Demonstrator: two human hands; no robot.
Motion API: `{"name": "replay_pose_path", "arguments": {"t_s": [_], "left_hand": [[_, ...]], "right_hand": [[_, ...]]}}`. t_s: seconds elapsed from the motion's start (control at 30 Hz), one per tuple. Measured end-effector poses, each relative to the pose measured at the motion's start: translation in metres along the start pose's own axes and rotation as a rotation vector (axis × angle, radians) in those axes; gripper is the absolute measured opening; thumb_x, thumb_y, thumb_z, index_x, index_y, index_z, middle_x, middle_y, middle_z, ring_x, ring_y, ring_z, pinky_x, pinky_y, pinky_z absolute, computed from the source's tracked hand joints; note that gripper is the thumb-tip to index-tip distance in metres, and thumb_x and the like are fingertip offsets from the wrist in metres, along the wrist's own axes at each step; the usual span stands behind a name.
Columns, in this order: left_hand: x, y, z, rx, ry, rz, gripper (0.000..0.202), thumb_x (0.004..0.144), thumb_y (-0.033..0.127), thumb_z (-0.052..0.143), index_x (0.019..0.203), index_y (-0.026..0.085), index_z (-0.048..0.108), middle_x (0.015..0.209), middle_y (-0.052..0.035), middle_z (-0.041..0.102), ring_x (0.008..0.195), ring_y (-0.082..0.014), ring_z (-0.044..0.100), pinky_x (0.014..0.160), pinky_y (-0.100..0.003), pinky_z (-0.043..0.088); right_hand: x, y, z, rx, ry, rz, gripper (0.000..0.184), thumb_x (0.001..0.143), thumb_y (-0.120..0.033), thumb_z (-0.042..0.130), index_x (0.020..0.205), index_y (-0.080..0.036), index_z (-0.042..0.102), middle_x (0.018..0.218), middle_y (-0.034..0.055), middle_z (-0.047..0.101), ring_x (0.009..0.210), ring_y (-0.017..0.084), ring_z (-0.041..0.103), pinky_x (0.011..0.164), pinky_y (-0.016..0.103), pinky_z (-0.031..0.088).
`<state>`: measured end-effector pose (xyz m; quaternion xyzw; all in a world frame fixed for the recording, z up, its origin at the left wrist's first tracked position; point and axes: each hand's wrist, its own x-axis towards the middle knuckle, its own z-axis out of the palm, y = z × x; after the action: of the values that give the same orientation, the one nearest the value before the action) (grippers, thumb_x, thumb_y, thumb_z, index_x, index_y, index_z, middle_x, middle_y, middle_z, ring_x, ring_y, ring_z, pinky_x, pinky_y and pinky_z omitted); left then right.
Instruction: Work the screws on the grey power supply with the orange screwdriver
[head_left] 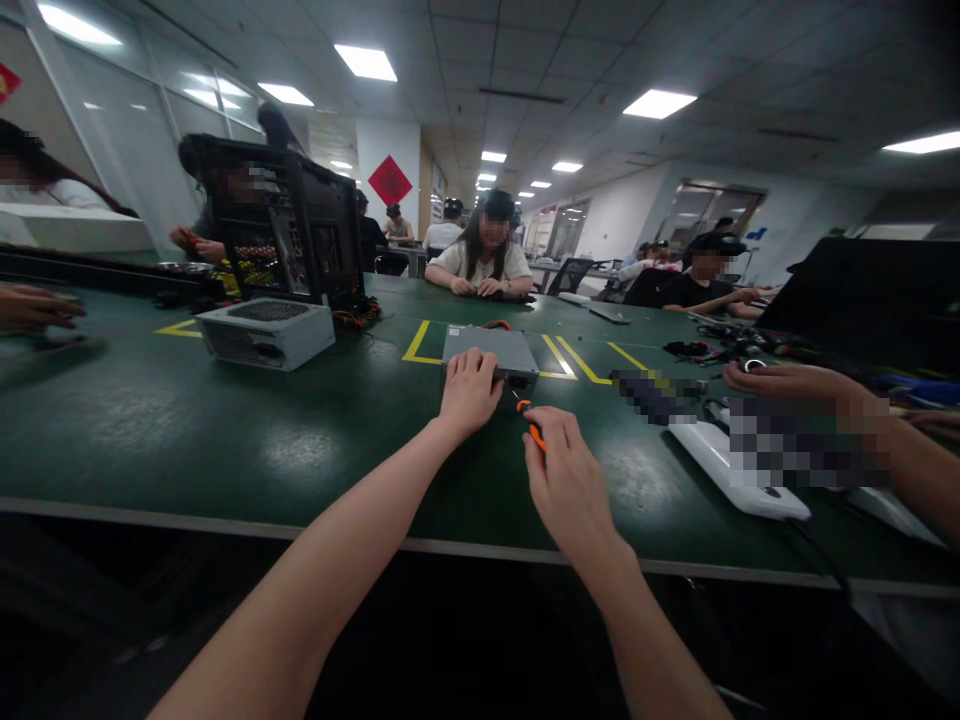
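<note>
A grey metal computer power supply [491, 348] lies on the green table in front of me. My left hand [471, 385] grips its near left part, fingers over the top edge, hiding some of the near face. In my right hand [564, 462] is a screwdriver [535, 430] with an orange and black handle. Its thin shaft points up and left toward the near face of the power supply, just below the socket. Whether the tip touches a screw is too small to tell.
A second power supply [266, 333] sits to the left, before an open black computer case [289, 220]. Yellow tape [424, 345] marks the table [300, 450]. At the right are a white power strip [739, 465], cables and another person's hand [795, 385]. A person [480, 250] sits opposite.
</note>
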<state>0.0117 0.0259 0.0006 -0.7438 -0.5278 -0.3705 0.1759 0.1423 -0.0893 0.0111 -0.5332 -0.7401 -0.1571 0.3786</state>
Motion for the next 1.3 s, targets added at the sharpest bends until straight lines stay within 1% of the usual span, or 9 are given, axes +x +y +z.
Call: {"name": "replay_pose_path", "arguments": {"t_s": [0.07, 0.17, 0.33, 0.5, 0.67, 0.83, 1.0, 1.2, 1.3], "left_hand": [[0.0, 0.0, -0.001, -0.004, -0.002, -0.004, 0.022, 0.079, 0.027, 0.049, 0.098, 0.019, 0.046, 0.099, -0.0066, 0.045, 0.096, -0.0218, 0.042, 0.089, -0.035, 0.03], [0.0, 0.0, -0.002, -0.007, -0.004, -0.009, 0.021, 0.079, 0.026, 0.049, 0.098, 0.019, 0.046, 0.099, -0.0065, 0.045, 0.096, -0.0219, 0.042, 0.09, -0.036, 0.03], [0.0, 0.002, -0.002, -0.009, -0.016, -0.018, 0.02, 0.08, 0.026, 0.048, 0.098, 0.019, 0.046, 0.099, -0.0069, 0.045, 0.097, -0.0226, 0.042, 0.09, -0.036, 0.03], [0.0, 0.002, -0.001, 0.011, -0.006, -0.02, 0.02, 0.08, 0.027, 0.048, 0.098, 0.019, 0.046, 0.099, -0.0067, 0.046, 0.096, -0.0224, 0.042, 0.089, -0.036, 0.031], [0.0, 0.002, -0.002, 0.004, -0.011, -0.019, 0.019, 0.08, 0.026, 0.047, 0.098, 0.019, 0.045, 0.099, -0.0069, 0.046, 0.097, -0.0219, 0.041, 0.089, -0.036, 0.03], [0.0, 0.002, -0.002, -0.018, -0.022, -0.023, 0.019, 0.079, 0.026, 0.048, 0.097, 0.019, 0.044, 0.099, -0.0065, 0.045, 0.098, -0.0217, 0.041, 0.09, -0.037, 0.029], [0.0, 0.002, -0.003, -0.025, -0.017, -0.029, 0.02, 0.079, 0.025, 0.048, 0.097, 0.02, 0.044, 0.099, -0.0066, 0.044, 0.097, -0.0219, 0.042, 0.09, -0.037, 0.029], [-0.002, 0.002, -0.005, -0.02, -0.031, -0.035, 0.019, 0.079, 0.025, 0.048, 0.097, 0.02, 0.044, 0.101, -0.0068, 0.045, 0.099, -0.0222, 0.042, 0.091, -0.038, 0.029], [-0.001, 0.001, -0.004, -0.001, -0.025, -0.032, 0.02, 0.079, 0.025, 0.049, 0.098, 0.019, 0.046, 0.102, -0.0067, 0.046, 0.099, -0.0221, 0.044, 0.091, -0.037, 0.03]], "right_hand": [[0.0, 0.001, 0.001, 0.011, -0.009, -0.015, 0.026, 0.088, -0.03, 0.034, 0.103, -0.016, 0.049, 0.104, 0.0107, 0.056, 0.086, 0.018, 0.059, 0.064, 0.027, 0.048], [-0.002, 0.004, 0.003, -0.007, -0.007, 0.09, 0.028, 0.088, -0.036, 0.033, 0.099, -0.017, 0.051, 0.09, 0.0072, 0.06, 0.072, 0.018, 0.06, 0.055, 0.028, 0.046], [-0.005, 0.004, 0.007, 0.081, -0.004, -0.011, 0.026, 0.088, -0.03, 0.035, 0.105, -0.016, 0.048, 0.108, 0.0119, 0.054, 0.093, 0.02, 0.057, 0.068, 0.03, 0.048], [-0.006, 0.004, 0.009, 0.048, 0.003, 0.128, 0.029, 0.088, -0.037, 0.034, 0.102, -0.016, 0.049, 0.091, 0.008, 0.061, 0.074, 0.02, 0.06, 0.055, 0.029, 0.046], [-0.007, 0.002, 0.008, 0.066, 0.003, 0.003, 0.028, 0.087, -0.028, 0.034, 0.11, -0.015, 0.045, 0.11, 0.0128, 0.052, 0.095, 0.021, 0.056, 0.062, 0.027, 0.048], [-0.004, -0.002, 0.007, -0.031, 0.006, 0.114, 0.032, 0.088, -0.039, 0.032, 0.099, -0.017, 0.051, 0.09, 0.0077, 0.061, 0.067, 0.017, 0.06, 0.046, 0.024, 0.039], [-0.007, -0.004, 0.011, 0.067, -0.011, 0.11, 0.032, 0.087, -0.039, 0.033, 0.102, -0.017, 0.051, 0.094, 0.0085, 0.062, 0.073, 0.018, 0.061, 0.054, 0.026, 0.042], [-0.019, 0.005, 0.011, 0.198, 0.139, 0.317, 0.03, 0.085, -0.04, 0.04, 0.1, -0.018, 0.052, 0.083, 0.0048, 0.065, 0.066, 0.017, 0.062, 0.061, 0.028, 0.044], [-0.024, 0.005, 0.011, 0.274, 0.213, 0.367, 0.028, 0.083, -0.04, 0.043, 0.099, -0.019, 0.053, 0.083, 0.0033, 0.065, 0.063, 0.015, 0.062, 0.062, 0.028, 0.045]]}}
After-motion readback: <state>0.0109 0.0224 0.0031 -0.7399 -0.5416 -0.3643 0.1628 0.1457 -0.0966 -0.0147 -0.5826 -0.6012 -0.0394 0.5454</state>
